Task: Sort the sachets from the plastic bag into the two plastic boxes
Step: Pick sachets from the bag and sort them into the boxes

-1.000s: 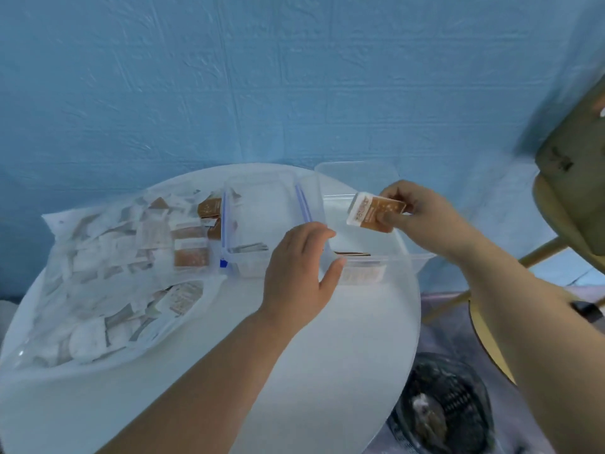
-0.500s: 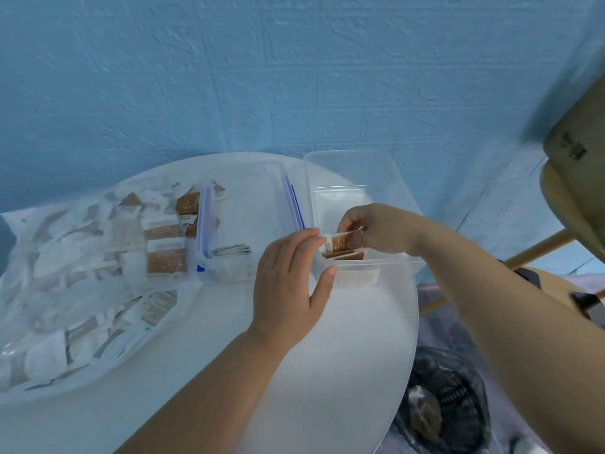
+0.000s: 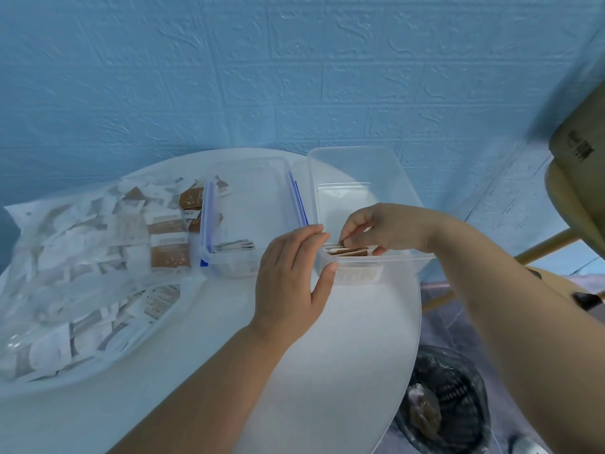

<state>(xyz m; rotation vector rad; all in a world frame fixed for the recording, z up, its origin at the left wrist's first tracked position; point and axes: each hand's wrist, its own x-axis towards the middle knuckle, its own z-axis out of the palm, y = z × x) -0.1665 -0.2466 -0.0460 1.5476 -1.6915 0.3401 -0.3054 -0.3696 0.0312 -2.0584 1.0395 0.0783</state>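
Two clear plastic boxes stand side by side on a round white table (image 3: 343,339). The left box (image 3: 255,178) has blue clips and holds a few white sachets (image 3: 234,246) at its near end. The right box (image 3: 402,191) holds brown sachets (image 3: 352,252) at its near end. My right hand (image 3: 379,229) reaches into the right box, and its fingertips pinch the top brown sachet of the pile. My left hand (image 3: 291,276) grips the near left corner of the right box. A clear plastic bag (image 3: 82,273) full of white and brown sachets lies at the left.
The right box overhangs the table's right edge. Below that edge on the floor stands a black mesh waste basket (image 3: 445,404). A wooden chair (image 3: 579,191) is at the far right. A blue brick-pattern wall stands close behind the table.
My right hand has carried the brown sachet from above the right box down onto the pile inside it. My left hand has stayed at the box's corner.
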